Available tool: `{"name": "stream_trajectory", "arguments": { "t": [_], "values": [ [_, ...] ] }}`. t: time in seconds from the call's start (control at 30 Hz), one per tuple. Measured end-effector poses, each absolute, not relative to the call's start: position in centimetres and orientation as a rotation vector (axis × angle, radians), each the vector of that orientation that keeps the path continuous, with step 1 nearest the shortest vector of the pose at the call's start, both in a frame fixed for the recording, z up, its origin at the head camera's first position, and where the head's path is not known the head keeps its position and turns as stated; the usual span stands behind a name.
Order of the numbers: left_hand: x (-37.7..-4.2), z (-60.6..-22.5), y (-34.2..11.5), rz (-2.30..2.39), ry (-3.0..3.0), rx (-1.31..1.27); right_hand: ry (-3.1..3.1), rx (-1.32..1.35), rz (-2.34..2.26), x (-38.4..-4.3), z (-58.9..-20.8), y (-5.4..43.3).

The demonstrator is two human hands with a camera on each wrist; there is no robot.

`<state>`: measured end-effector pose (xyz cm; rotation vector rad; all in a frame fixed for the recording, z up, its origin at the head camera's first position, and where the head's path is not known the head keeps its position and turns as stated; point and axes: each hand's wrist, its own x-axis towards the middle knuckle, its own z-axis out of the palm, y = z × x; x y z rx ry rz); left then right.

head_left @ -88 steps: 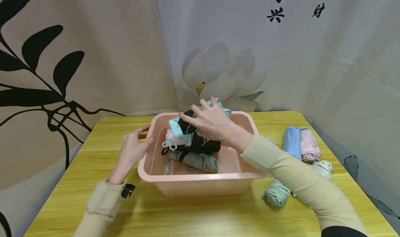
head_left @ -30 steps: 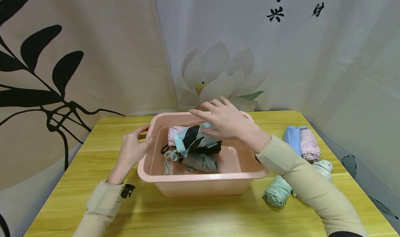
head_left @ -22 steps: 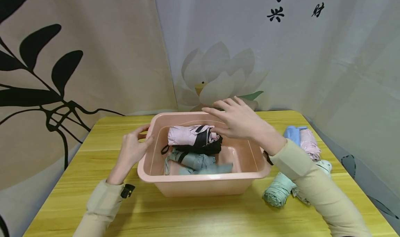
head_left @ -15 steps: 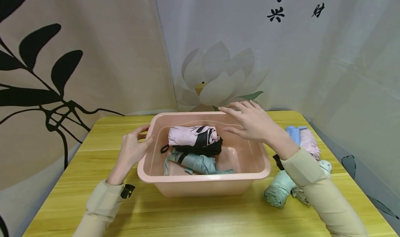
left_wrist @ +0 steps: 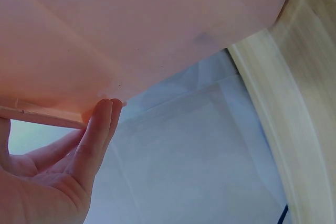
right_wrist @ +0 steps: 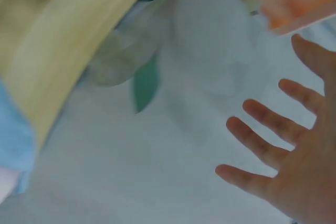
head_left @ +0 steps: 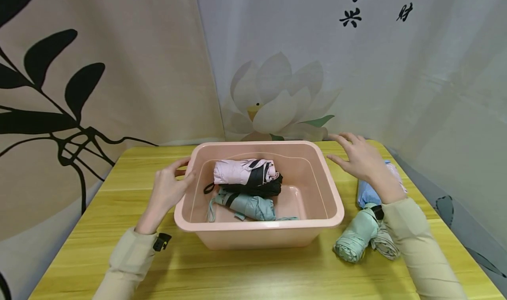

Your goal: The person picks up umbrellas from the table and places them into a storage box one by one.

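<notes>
My left hand (head_left: 169, 190) pinches the left rim of a pink plastic basin (head_left: 261, 238), thumb above and fingers against the outer wall; the left wrist view shows the fingers (left_wrist: 97, 135) there. In the basin lie a pink folded umbrella (head_left: 231, 172) with a black band, a black folded umbrella (head_left: 271, 188) and a grey-teal folded umbrella (head_left: 253, 206). By the front wall a bit of teal fabric (head_left: 287, 218) shows, the rest hidden. Right of the basin my right hand (head_left: 362, 161) is in the air with spread fingers, holding nothing.
Right of the basin lie several folded umbrellas: a mint one (head_left: 356, 238), a grey-green one (head_left: 385, 243), a blue one (head_left: 367, 194) and a pink one (head_left: 396, 174) partly behind my arm. The wooden table (head_left: 237, 273) ends at a printed curtain (head_left: 158, 71).
My right hand has let go of the light blue umbrella, which dropped toward the basin's front wall. The hand has since moved right, out past the rim. My left hand stays put.
</notes>
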<state>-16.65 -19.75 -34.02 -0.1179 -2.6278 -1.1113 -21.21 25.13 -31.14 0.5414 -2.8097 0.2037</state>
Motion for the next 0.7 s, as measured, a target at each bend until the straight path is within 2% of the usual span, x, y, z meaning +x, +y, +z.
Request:
{"name": "stream_trajectory", "arguments": {
  "t": [0.3,0.7],
  "values": [
    [-16.5,-34.0,-19.7,-1.123,-2.623,-0.12,-2.93,0.275,0.101,-22.4,-34.4,29.6],
    [-16.6,-34.1,-19.7,-1.109,-2.624,-0.116,-3.14,0.058,0.119,-23.0,-37.7,33.1]
  ]
}}
